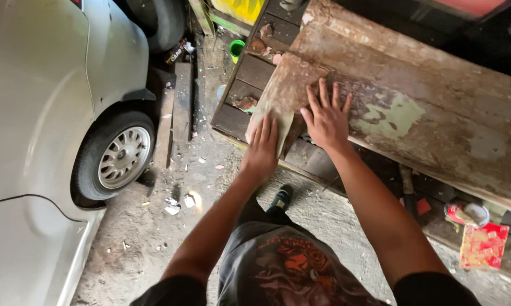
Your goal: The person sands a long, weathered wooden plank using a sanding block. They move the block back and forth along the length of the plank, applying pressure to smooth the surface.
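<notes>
Two bare hands are seen from the head camera, both laid flat on a long, worn panel that is covered in rust-brown patches and flakes of pale green paint. The right hand is spread open with its fingers fanned apart, palm pressed onto the panel's upper face near its left end. The left hand is also open, its fingers held together, and is pressed against the panel's end edge, just beside and below the right hand. Nothing is gripped by either hand.

The panel is shown running from the middle of the view up towards the right, tilted, with its left end resting over a dark wooden pallet whose slats are strewn with scraps. A green cup is seen just beyond the pallet's far corner. To the left, a silver car is parked, its wheel with a light alloy rim standing on the dusty concrete floor, where bits of litter are scattered. Wooden planks are laid on the floor between the car and the pallet. At the lower right, a red packet is visible beneath the panel. A dark printed shirt and one shoe are seen below the arms.
</notes>
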